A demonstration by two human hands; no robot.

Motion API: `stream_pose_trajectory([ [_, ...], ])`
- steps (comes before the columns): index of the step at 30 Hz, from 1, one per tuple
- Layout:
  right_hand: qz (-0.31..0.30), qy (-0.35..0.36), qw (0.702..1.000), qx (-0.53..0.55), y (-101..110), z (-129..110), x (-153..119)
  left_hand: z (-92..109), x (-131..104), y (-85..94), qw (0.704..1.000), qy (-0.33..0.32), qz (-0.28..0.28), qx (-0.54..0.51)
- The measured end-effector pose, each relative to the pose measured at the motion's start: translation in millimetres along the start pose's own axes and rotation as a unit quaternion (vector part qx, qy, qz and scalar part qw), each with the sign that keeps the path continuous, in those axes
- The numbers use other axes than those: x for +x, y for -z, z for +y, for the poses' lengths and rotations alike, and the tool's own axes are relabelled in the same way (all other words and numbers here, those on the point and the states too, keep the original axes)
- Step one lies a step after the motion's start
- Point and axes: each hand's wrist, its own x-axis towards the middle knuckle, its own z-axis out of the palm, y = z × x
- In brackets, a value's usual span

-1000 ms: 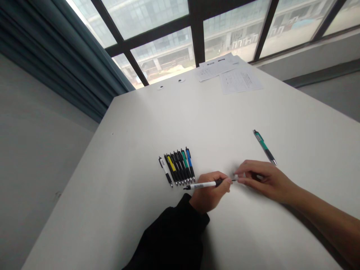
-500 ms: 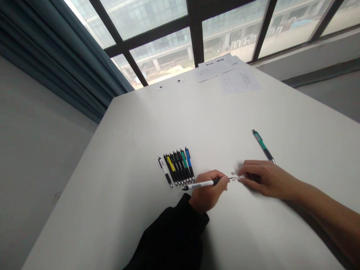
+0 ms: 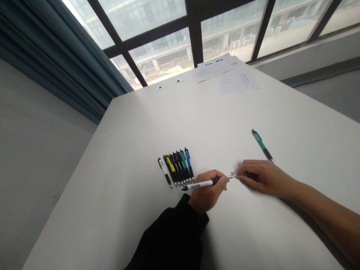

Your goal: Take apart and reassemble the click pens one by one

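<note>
My left hand (image 3: 208,191) is closed around a white pen (image 3: 201,185) with a black grip, held almost level above the table. A thin dark refill (image 3: 231,177) sticks out of the pen's front end, to the right. At the refill's far end, the thumb and fingers of my right hand (image 3: 257,176) are pinched together; what lies between them is hidden. A small greyish piece (image 3: 232,173) lies on the table just behind the refill, too small to name.
A row of several pens (image 3: 178,167) in white, black, yellow, green and blue lies left of my hands. One green pen (image 3: 263,146) rests beyond my right hand. Paper sheets (image 3: 227,73) and two small white pieces (image 3: 180,81) are at the table's window edge.
My right hand has shifted slightly left, and its thumb and fingers have closed at the refill's end. The pen in my left hand stays nearly in place.
</note>
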Motion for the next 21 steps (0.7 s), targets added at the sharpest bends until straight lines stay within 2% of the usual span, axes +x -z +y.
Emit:
stream_pose_trajectory([
  [21, 0.004, -0.004, 1.000, 0.007, 0.8, -0.8, 1.5, -0.1, -0.5, 0.7, 1.000, -0.005, -0.001, 0.001],
])
